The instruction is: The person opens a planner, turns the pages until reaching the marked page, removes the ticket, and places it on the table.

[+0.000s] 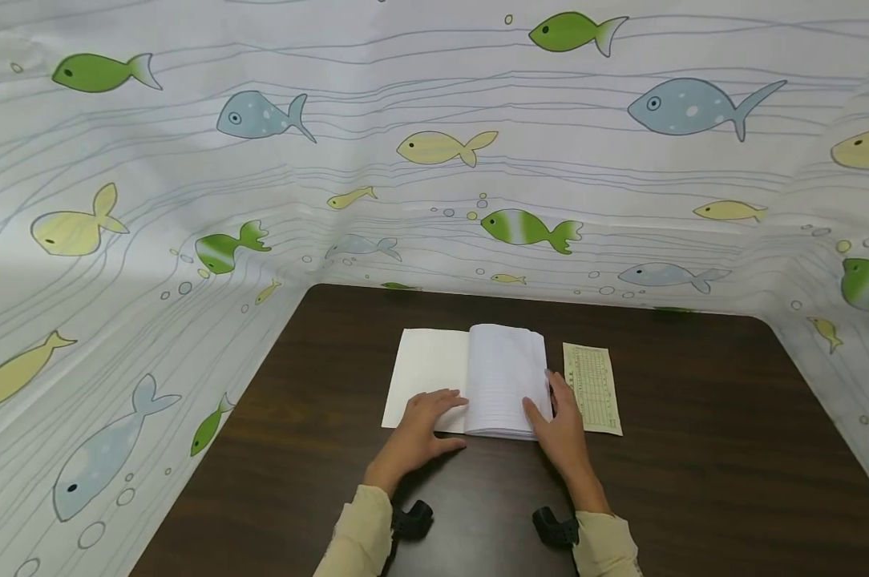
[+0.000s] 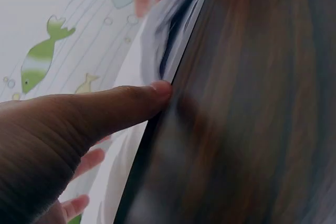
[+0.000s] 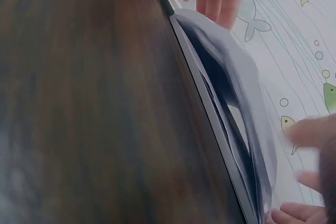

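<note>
An open notebook (image 1: 507,381) with blank ruled pages lies on the dark wooden table in the head view. Its left side is a plain whitish leaf (image 1: 427,361). My left hand (image 1: 422,425) is spread over the lower part of that leaf, and its thumb (image 2: 131,103) reaches the near edge by the spine. At the right margin of the ruled pages is my right hand (image 1: 560,421), thumb above the page and fingers along the side edge. Seen from the right wrist, the upper pages (image 3: 236,77) bow up, leaving a gap above the lower ones.
A pale green printed sheet (image 1: 593,389) lies just right of the notebook, partly behind the right hand. Fish-patterned sheeting (image 1: 434,192) walls the table (image 1: 694,449) at the back and sides. Black wrist devices (image 1: 413,521) sit at both cuffs.
</note>
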Action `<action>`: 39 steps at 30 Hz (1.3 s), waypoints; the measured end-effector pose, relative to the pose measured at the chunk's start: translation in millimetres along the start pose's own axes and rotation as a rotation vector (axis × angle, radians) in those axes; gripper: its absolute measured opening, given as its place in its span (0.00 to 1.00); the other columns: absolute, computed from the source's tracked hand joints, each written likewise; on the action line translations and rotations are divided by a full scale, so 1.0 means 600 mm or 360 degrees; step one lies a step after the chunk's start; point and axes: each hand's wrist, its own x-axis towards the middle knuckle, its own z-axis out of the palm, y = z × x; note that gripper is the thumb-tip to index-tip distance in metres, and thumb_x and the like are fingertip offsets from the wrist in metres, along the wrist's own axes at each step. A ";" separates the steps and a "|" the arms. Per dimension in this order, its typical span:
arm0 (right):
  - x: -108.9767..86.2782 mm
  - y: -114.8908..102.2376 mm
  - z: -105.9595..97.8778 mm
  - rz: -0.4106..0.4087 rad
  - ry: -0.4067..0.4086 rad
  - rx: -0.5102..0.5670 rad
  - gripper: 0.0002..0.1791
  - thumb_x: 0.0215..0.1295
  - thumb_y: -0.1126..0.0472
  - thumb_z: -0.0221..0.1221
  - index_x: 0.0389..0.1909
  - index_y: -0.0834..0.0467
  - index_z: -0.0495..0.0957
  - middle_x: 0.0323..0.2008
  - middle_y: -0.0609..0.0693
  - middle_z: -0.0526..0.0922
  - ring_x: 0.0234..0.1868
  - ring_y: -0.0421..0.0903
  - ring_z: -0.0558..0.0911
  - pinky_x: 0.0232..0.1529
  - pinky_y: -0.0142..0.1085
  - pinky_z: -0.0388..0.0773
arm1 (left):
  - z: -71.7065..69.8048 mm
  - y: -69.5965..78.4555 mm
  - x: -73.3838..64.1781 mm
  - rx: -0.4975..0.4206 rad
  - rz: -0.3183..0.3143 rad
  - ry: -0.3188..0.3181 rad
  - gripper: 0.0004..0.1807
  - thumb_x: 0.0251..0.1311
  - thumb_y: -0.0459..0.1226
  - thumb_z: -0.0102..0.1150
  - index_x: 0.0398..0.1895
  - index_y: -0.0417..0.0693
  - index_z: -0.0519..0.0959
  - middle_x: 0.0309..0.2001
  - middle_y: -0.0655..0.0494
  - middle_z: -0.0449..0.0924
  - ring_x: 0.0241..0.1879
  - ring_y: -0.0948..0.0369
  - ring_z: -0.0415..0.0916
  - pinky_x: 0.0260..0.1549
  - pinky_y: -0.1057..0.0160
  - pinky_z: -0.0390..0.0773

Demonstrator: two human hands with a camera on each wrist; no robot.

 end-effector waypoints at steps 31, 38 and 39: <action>-0.006 0.022 0.018 -0.0768 -0.0183 -0.0609 0.13 0.67 0.59 0.67 0.49 0.59 0.87 0.60 0.62 0.82 0.67 0.63 0.76 0.71 0.73 0.52 | -0.041 -0.022 0.024 0.0976 0.0766 -0.0028 0.30 0.57 0.44 0.78 0.63 0.56 0.79 0.65 0.55 0.78 0.70 0.55 0.70 0.70 0.45 0.65; -0.003 0.034 0.008 -0.0774 -0.0255 -0.0541 0.13 0.67 0.60 0.68 0.50 0.59 0.86 0.61 0.62 0.82 0.68 0.63 0.75 0.73 0.70 0.50 | -0.042 -0.015 0.018 0.1174 0.0921 0.0049 0.32 0.57 0.32 0.73 0.66 0.56 0.75 0.71 0.52 0.72 0.74 0.54 0.64 0.71 0.42 0.63; -0.003 0.036 0.006 -0.0768 -0.0264 -0.0535 0.13 0.66 0.60 0.68 0.50 0.59 0.86 0.61 0.62 0.82 0.68 0.63 0.75 0.73 0.70 0.50 | -0.043 -0.014 0.013 0.1167 0.0870 0.0099 0.35 0.55 0.30 0.73 0.67 0.55 0.75 0.72 0.50 0.71 0.75 0.53 0.63 0.70 0.41 0.62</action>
